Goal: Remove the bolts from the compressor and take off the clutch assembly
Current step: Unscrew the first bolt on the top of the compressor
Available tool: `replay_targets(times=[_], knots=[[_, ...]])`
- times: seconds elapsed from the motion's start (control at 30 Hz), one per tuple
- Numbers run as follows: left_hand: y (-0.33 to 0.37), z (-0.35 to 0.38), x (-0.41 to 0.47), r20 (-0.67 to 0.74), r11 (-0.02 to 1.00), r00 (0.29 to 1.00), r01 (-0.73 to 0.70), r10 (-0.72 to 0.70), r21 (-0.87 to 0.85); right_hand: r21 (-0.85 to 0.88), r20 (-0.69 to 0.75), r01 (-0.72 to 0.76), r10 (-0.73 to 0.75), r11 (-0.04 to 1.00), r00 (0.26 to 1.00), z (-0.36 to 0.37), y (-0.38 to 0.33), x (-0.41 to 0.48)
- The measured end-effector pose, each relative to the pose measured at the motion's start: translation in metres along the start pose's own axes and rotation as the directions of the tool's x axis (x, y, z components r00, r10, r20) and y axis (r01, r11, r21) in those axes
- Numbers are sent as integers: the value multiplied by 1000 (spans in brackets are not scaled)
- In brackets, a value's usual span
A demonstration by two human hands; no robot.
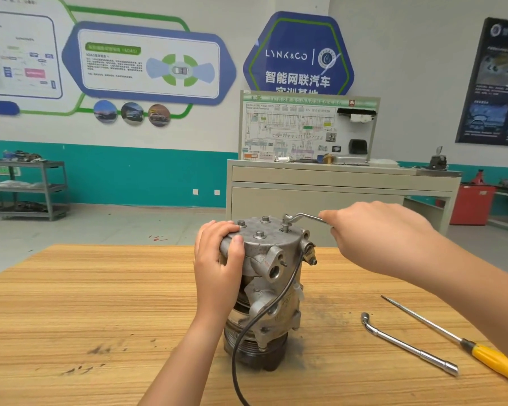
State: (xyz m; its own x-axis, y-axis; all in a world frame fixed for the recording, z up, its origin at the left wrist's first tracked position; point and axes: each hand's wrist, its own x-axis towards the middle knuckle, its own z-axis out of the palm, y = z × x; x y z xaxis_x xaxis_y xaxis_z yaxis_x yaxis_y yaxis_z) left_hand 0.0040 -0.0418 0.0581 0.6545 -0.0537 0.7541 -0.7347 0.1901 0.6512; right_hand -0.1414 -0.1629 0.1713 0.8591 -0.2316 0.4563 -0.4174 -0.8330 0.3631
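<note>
Four bolts (259, 234) top the compressor (273, 276), which stands on its clutch end mid-surface (100, 303). Loosening is in hand: the right hand (376, 230) wraps its fingers round the wrench (302, 217) seated on one bolt, and the left hand (217, 259) grips the compressor. Next likely needs a braced turn; swing room looks open, with the screwdriver (452, 338) well apart.
</note>
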Motion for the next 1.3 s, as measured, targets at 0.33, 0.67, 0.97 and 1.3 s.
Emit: replay_targets(times=[0.33, 0.67, 0.97, 1.3], knots=[[-2, 2, -1, -24, 1000, 1000, 3, -4, -20, -178, 148, 66, -39, 982, 988, -18, -39, -7], [-4, 6, 0, -59, 999, 998, -12, 10, -43, 94, -291, 5, 22, 996, 956, 69, 19, 31], [-5, 4, 0, -71, 1000, 997, -23, 22, -17, 183, -474, 545, -413, 818, 778, 73, -21, 132], [-2, 5, -1, -46, 999, 999, 2, -3, -33, 220, -191, 76, -33, 972, 981, 25, 34, 19]])
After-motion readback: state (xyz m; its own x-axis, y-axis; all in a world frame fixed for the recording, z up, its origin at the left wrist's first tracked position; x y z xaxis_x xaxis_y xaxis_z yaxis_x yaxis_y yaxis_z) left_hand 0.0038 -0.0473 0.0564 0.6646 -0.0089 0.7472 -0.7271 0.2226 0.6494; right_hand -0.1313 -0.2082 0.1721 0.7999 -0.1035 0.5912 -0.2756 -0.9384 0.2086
